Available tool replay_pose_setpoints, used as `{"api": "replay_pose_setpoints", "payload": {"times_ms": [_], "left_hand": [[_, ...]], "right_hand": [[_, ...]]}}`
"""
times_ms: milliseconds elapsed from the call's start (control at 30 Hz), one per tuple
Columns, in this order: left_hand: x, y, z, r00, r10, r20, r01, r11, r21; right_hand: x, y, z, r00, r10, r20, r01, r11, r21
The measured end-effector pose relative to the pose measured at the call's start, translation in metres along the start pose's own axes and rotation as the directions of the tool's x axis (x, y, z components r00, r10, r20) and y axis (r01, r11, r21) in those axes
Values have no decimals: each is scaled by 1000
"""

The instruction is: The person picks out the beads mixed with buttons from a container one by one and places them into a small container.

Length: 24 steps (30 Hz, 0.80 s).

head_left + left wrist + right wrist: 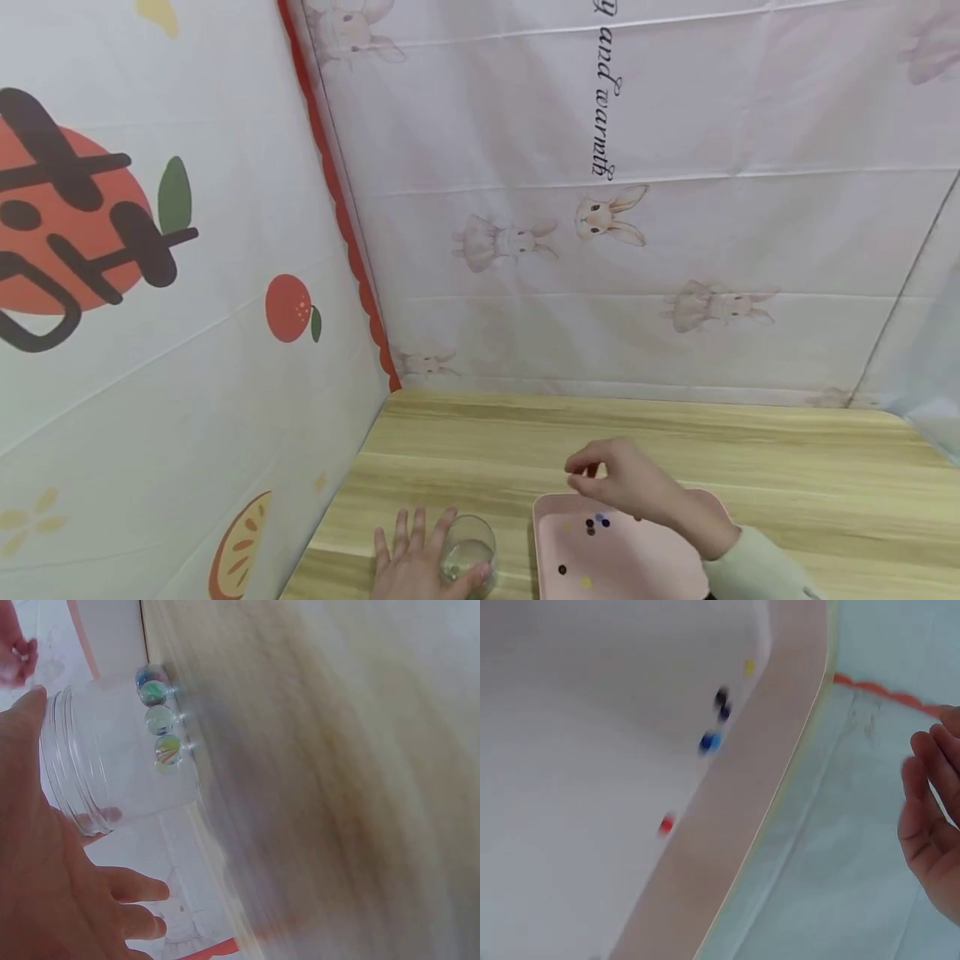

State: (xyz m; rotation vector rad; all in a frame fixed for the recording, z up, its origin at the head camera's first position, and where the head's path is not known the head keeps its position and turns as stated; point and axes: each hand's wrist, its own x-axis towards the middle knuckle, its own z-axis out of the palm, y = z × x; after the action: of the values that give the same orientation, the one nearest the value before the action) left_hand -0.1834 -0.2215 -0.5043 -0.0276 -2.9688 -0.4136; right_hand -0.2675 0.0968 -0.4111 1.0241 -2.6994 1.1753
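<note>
My left hand (416, 565) grips a clear jar (120, 776) near its threaded mouth, thumb on one side and a finger round the other. The jar stands upright on the table; several glass marbles (168, 750), some with coloured swirls, lie on its bottom. Over the back edge of a pink tray (645, 567) is my right hand (621, 482), fingers bent, fingertips close to the thumb. I cannot tell whether something small is between them. Several small round pieces lie in the tray, among them a black one (562, 570) and a red one (667, 823).
The wood-grain table (450, 433) runs back to a wall covering (675, 125) with rabbit prints. On the left stands another covering (187, 358) with fruit prints and a red scalloped edge. The tray's raised rim (727, 802) lies below the right hand.
</note>
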Motion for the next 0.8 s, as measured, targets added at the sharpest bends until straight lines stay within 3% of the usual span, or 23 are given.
{"api": "replay_pose_setpoints", "payload": {"times_ms": [333,433,600,800], "left_hand": [[-1,-1,3,1000,4,-17,-3,1000,7],[-1,-1,3,1000,6,-25,-6,1000,11],[-1,-1,0,1000,4,-11,-4,1000,13],[-2,2,-2,1000,9,-15,-9,1000,6]], "right_hand": [[-55,29,-40,996,3,-88,-21,979,-201],[-71,40,-48,995,14,-95,-41,957,-286],[-96,64,-53,998,14,-65,-42,889,-455],[-116,78,-55,999,49,7,-40,891,-452]]}}
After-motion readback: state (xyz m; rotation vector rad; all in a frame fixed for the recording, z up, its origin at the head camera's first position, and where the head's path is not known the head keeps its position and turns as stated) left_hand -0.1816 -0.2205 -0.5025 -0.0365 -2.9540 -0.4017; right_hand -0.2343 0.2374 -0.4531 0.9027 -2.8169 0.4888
